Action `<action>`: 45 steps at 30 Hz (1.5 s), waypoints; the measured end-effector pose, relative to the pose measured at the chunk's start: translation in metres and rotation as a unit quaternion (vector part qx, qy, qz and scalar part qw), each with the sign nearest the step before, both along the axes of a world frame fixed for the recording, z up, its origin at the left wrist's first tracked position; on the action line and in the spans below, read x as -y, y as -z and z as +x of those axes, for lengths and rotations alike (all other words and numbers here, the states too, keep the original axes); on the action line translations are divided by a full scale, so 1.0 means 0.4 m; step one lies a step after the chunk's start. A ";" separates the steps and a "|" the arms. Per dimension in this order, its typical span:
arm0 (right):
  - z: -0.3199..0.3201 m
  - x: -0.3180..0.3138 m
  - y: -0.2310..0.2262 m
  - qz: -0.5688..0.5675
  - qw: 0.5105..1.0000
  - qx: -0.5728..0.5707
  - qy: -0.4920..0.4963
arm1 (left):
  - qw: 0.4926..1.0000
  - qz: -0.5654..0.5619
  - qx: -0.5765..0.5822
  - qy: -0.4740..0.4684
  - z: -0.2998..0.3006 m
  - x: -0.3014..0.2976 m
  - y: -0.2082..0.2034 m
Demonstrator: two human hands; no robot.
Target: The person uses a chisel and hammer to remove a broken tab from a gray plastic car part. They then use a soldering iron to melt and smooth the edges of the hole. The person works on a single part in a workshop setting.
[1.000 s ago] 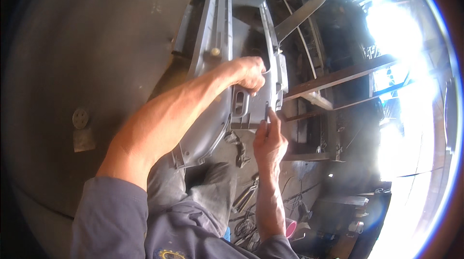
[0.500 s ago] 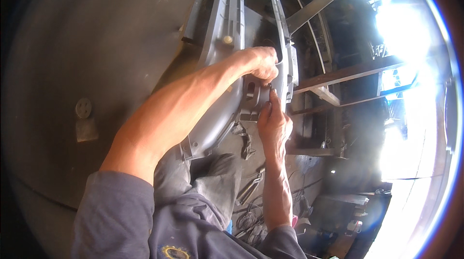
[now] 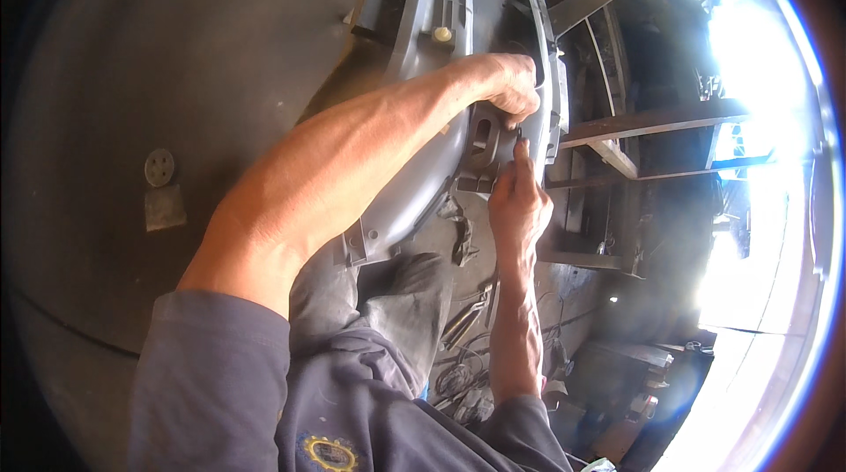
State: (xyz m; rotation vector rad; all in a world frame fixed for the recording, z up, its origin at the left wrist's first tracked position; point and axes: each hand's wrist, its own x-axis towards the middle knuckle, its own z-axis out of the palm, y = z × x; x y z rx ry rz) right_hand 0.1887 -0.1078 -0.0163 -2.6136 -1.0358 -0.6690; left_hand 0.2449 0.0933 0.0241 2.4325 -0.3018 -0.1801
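Dull floor [image 3: 483, 262] beneath; left hand [image 3: 514, 89] curled at smooth, curved panel [image 3: 421, 206].

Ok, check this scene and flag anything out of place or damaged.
Only the floor looks untidy: a tangled cable and a long-handled tool lie loose near the person's legs, where feet might catch. No clear damage shows on the visible part of the grey panel.

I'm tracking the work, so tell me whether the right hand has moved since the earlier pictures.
Yes. Judged against the gray panel, the right hand has moved up, away from the panel's lower edge and closer to the left hand.
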 end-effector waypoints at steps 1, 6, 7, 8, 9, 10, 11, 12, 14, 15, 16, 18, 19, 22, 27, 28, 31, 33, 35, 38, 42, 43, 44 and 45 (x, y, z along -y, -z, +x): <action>-0.004 0.007 0.007 -0.001 1.000 0.001 0.004 | 0.999 -0.028 -0.015 -0.013 -0.007 0.002 -0.004; -0.006 -0.018 -0.024 -0.011 0.999 -0.035 0.020 | 0.998 -0.053 0.015 0.001 -0.006 -0.010 0.009; -0.010 -0.016 -0.022 -0.021 0.998 -0.037 0.034 | 0.998 -0.057 0.020 -0.011 -0.004 -0.009 0.013; -0.007 -0.011 -0.023 -0.016 0.999 -0.032 0.017 | 0.997 -0.064 0.026 -0.022 -0.007 -0.003 0.014; 0.001 -0.005 -0.026 -0.012 1.000 -0.027 0.000 | 0.997 -0.075 0.017 -0.026 -0.009 -0.002 0.014; 0.006 -0.002 -0.027 -0.007 1.000 -0.022 -0.017 | 0.996 -0.089 0.010 -0.030 -0.010 -0.001 0.012; 0.008 -0.006 -0.023 -0.004 1.000 -0.009 -0.020 | 0.994 -0.105 -0.011 -0.027 -0.015 -0.011 0.003; 0.009 -0.012 -0.019 -0.002 1.000 0.004 -0.023 | 0.993 -0.114 -0.018 -0.026 -0.016 -0.015 0.000; -0.004 -0.002 -0.011 -0.016 1.000 -0.007 0.005 | 0.992 -0.121 -0.018 -0.019 -0.022 -0.008 0.000; -0.001 -0.005 -0.013 -0.020 1.000 -0.010 0.002 | 0.994 -0.109 -0.006 -0.014 -0.023 -0.011 0.001; 0.002 -0.014 -0.020 -0.024 1.000 -0.014 -0.001 | 0.995 -0.098 0.007 -0.008 -0.022 -0.013 0.001; -0.001 -0.016 -0.029 -0.021 1.000 -0.017 -0.002 | 0.996 -0.089 0.018 0.001 -0.011 -0.017 0.005; -0.004 -0.015 -0.030 -0.012 1.000 -0.018 -0.006 | 0.995 -0.101 0.010 -0.004 -0.011 -0.012 0.013; 0.005 -0.016 -0.040 -0.006 0.999 -0.032 -0.020 | 0.996 -0.088 0.019 -0.002 -0.001 -0.017 0.017; 0.015 -0.012 -0.020 -0.003 1.000 -0.009 -0.022 | 0.996 -0.089 0.022 -0.010 -0.003 -0.001 0.024; 0.013 -0.006 -0.025 -0.012 1.000 -0.024 -0.014 | 0.995 -0.100 0.018 -0.018 0.000 -0.007 0.024; 0.011 -0.015 -0.029 -0.010 1.000 -0.024 -0.012 | 0.993 -0.114 -0.005 -0.018 -0.006 -0.011 0.013; 0.014 -0.018 -0.025 -0.007 1.000 -0.025 -0.013 | 0.994 -0.104 -0.006 -0.018 -0.010 -0.009 0.009; 0.009 -0.002 -0.022 -0.013 0.999 -0.038 -0.001 | 0.996 -0.089 0.007 -0.022 -0.012 -0.006 0.006; 0.026 -0.024 -0.021 -0.020 0.999 -0.024 -0.011 | 0.993 -0.112 -0.026 -0.029 -0.011 -0.013 0.009; 0.019 -0.004 -0.025 -0.048 0.999 -0.021 -0.009 | 0.998 -0.066 0.023 0.006 0.005 -0.012 0.018; 0.023 -0.018 -0.033 -0.054 0.998 -0.025 -0.008 | 0.998 -0.044 0.029 0.018 0.009 -0.016 0.016; 0.027 -0.028 -0.040 -0.060 0.998 -0.027 -0.007 | 0.998 -0.046 0.029 0.013 0.011 -0.021 0.013; 0.025 -0.019 -0.037 -0.057 0.998 -0.019 -0.014 | 0.998 -0.047 0.028 0.011 0.010 -0.017 0.012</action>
